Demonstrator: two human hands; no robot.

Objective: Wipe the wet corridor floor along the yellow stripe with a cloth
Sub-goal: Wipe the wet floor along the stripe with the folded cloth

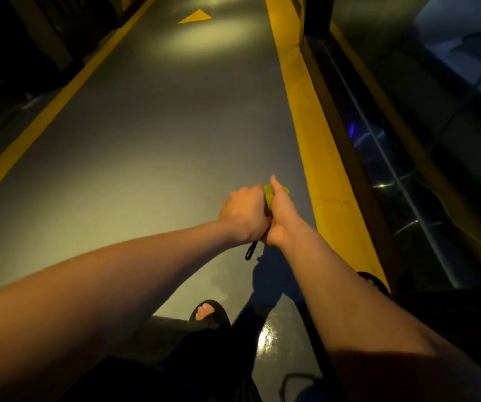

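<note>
- Head view: left hand [243, 211] clenched around a yellow-green cloth [269, 195]; right hand [280, 216] gripping the same bundle, one finger extended.
- Cloth held above the grey floor [146, 146], just left of the yellow stripe [314, 146]; contact with floor not discernible.
- Black loop [251, 250] dangling below the hands: likely to drag.
- Wet sheen [268, 335] beside the sandal [211, 311]: slip risk when stepping forward.

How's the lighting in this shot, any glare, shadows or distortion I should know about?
Head view: dim and yellowish; bright glare on the wet floor near the sandal; softer light pools farther up the corridor; dark shadow below the hands; wide-angle bending of the yellow stripe; the green thing in both hands is too murky to identify.
</note>
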